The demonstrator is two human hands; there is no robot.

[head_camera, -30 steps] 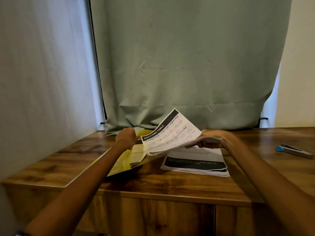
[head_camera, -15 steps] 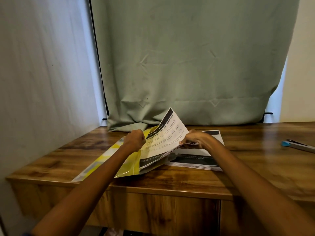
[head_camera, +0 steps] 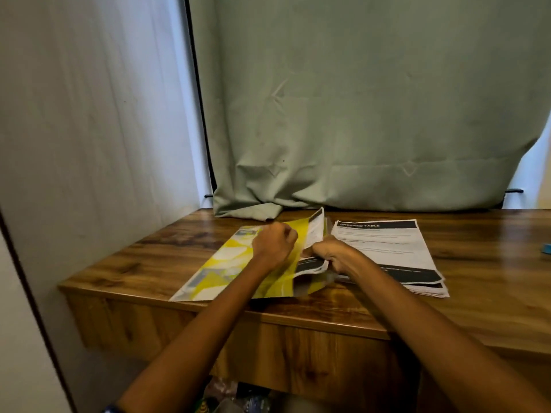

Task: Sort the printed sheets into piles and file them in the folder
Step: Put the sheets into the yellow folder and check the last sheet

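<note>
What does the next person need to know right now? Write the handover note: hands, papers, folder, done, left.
Left hand: fingers curled, holding the yellow folder open on the wooden table.
Right hand: gripping a bunch of printed sheets, partly tucked into the folder; their top edge sticks up at the far side.
Stack of sheets: lies flat on the table just right of the folder, heading up, not yet filed.
Done: one batch is going into the folder.
Left: seat that batch fully, file the remaining stack, then close the folder.
A blue object shows at the right edge, too cropped to identify.
</note>
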